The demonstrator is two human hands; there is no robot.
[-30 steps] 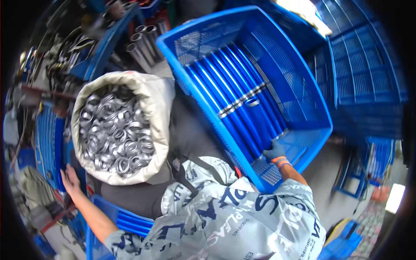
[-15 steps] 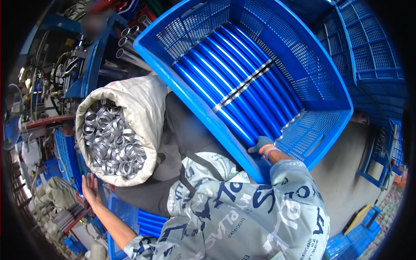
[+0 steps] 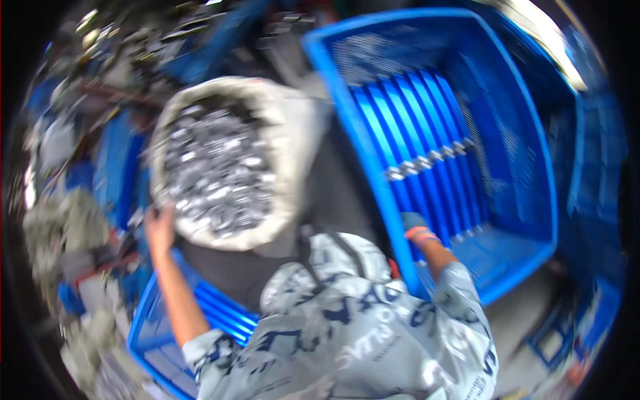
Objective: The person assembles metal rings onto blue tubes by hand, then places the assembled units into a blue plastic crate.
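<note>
My bare left hand (image 3: 160,228) is raised beside the lower left rim of a white woven sack (image 3: 293,127). Motion smears its fingers, and I cannot tell whether they touch the sack. Inside the sack lies a heap of silvery metal rings (image 3: 220,167). My right hand (image 3: 414,223), in a dark glove with an orange cuff, reaches over the near wall of a big blue plastic basket (image 3: 527,140). It is at the blue metal tubes (image 3: 423,110), which lie side by side in two rows with silvery ends. Its fingers are blurred and partly hidden.
A second blue basket (image 3: 150,333) with more blue tubes (image 3: 223,317) stands low on the left, beside my forearm. Blurred machinery and clutter fill the far left. Stacked blue crates (image 3: 597,153) stand at the right.
The view has swung, so the sack and large basket appear further right and the basket more upright. My left hand has come up closer to the sack's rim. My right hand stays at the tubes.
</note>
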